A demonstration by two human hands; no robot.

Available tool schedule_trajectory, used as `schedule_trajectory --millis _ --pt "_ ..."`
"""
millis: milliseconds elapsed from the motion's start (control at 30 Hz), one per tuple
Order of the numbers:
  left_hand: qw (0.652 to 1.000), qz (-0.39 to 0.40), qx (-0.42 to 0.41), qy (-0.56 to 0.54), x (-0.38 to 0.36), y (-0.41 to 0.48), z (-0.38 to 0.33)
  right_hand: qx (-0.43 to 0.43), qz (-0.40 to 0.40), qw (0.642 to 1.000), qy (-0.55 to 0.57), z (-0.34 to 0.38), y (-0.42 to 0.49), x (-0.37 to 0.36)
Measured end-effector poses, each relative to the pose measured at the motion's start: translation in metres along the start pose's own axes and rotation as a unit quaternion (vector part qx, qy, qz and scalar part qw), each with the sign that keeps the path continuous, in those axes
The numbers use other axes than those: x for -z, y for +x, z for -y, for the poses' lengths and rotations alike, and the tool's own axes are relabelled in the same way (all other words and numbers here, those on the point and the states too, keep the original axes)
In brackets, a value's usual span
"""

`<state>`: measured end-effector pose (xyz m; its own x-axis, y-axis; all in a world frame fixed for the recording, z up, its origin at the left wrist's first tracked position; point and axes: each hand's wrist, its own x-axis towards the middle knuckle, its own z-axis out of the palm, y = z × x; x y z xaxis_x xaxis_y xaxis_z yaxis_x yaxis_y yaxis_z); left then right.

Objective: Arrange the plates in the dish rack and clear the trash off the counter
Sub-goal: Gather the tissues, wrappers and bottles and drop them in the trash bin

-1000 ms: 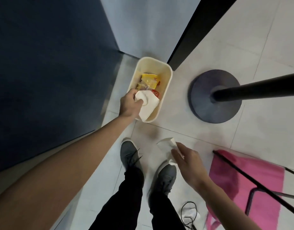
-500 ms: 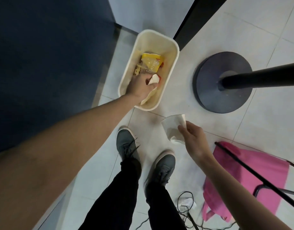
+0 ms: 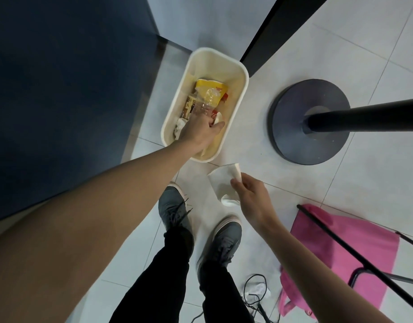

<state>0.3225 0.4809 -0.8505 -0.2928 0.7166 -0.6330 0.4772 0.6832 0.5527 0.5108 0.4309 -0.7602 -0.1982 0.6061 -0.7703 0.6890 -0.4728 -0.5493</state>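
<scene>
— Item: left hand [image 3: 199, 132]?
— Mine, inside the cream bin [image 3: 243, 89], fingers hidden; grip cannot be told.
— Item: paper napkin [image 3: 224, 183]?
— Pinched in my right hand [image 3: 252, 198], just outside the bin's near rim.

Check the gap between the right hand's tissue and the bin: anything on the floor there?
Head view: bare floor tile only between the white tissue in the right hand and the cream bin. The left hand is inside the bin.
</scene>
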Motion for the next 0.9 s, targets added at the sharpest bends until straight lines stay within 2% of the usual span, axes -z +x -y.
schedule_trajectory --millis 200,400,500,600,667,700,767,833,900 --pt "1.000 0.019 -0.012 -0.022 0.007 -0.024 0.016 -0.007 0.009 1.000 0.002 0.007 -0.004 0.001" --pt "0.993 0.031 -0.023 -0.112 0.021 -0.057 0.023 0.001 0.011 1.000 0.002 0.021 -0.002 0.001" --pt "0.977 0.021 0.047 -0.205 0.034 -0.086 0.015 0.027 0.014 0.999 -0.019 0.032 -0.004 0.003" --pt "0.963 0.089 0.145 -0.209 0.045 -0.117 0.012 0.134 0.020 0.985 -0.111 0.045 -0.014 0.006" --pt "0.930 0.122 0.223 -0.267 0.053 -0.132 0.011 0.246 0.004 0.947 -0.205 0.048 -0.018 0.007" --pt "0.899 0.142 0.261 -0.321 0.057 -0.139 0.009 0.290 0.003 0.926 -0.240 0.047 -0.018 0.007" --pt "0.840 0.180 0.292 -0.420 0.065 -0.149 0.007 0.329 0.016 0.900 -0.285 0.046 -0.021 0.006" --pt "0.824 0.197 0.266 -0.460 0.068 -0.155 0.009 0.335 0.049 0.889 -0.308 0.047 -0.024 0.006" --pt "0.827 0.182 0.243 -0.473 0.068 -0.158 0.012 0.345 0.072 0.883 -0.309 0.047 -0.028 0.005"
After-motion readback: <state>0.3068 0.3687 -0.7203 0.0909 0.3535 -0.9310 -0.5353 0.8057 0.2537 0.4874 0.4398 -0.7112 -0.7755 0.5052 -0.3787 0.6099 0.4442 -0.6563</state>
